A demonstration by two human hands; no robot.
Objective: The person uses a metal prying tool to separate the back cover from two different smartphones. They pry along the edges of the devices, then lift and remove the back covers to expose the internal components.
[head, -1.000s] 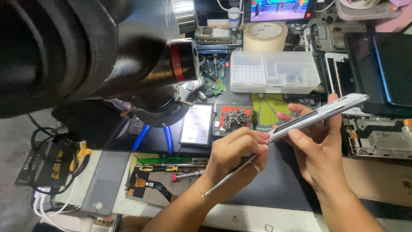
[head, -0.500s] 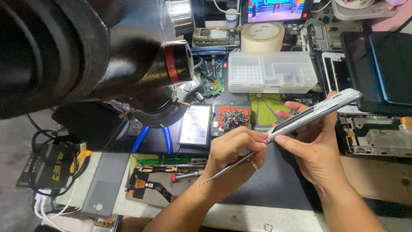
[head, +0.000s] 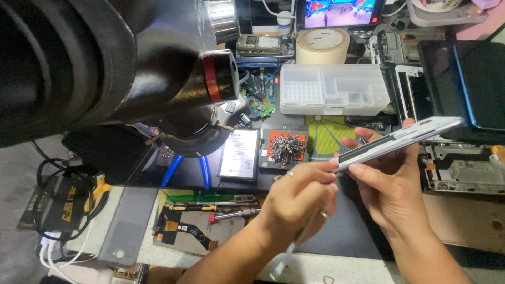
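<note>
My right hand [head: 386,184] holds a white phone body [head: 400,141] tilted edge-on above the dark work mat [head: 347,231], fingers wrapped under and over its lower end. My left hand [head: 297,202] grips a thin metal tool [head: 286,257] like a pen, its upper end meeting the phone's lower edge and its tail pointing down towards me. A ring shows on one left finger.
A large black microscope [head: 121,68] fills the upper left. A loose battery [head: 239,155], a tray of screws [head: 285,148], a clear parts box [head: 334,89], a tape roll [head: 322,46], screwdrivers [head: 221,208], and opened phones [head: 457,168] lie around.
Both hands have shifted slightly right and up with the phone. The tool has swung from slanting left to pointing more steeply down.
</note>
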